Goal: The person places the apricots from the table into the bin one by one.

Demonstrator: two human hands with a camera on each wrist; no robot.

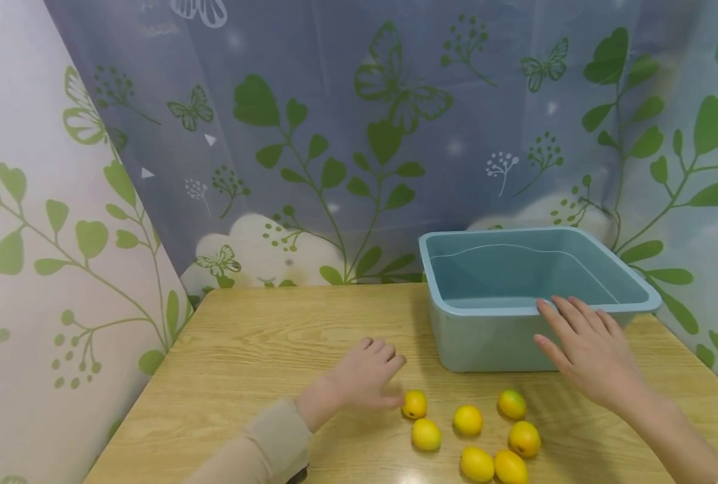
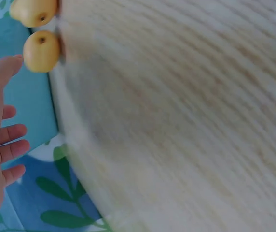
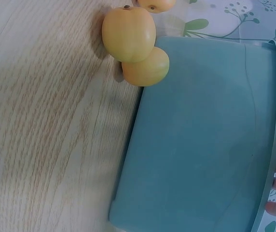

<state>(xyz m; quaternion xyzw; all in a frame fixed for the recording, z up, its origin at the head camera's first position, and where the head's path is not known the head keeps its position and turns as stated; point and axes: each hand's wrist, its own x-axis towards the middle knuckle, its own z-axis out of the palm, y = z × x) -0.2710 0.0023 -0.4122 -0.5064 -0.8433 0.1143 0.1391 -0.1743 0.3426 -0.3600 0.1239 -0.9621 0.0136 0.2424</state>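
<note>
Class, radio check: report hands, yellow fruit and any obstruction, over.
Left hand beside nearest yellow fruit, contact unclear; right hand at near rim of blue bin. Seven fruits on table. Nothing visible between left hand and nearest fruit.

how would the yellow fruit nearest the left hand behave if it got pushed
The yellow fruit would probably roll, being rounded with nothing visible holding it on the flat table. Pushed toward the person, it would likely bump the neighbouring fruit close by. Its skin looks smooth, so it might slip a little under fingertips.
</note>
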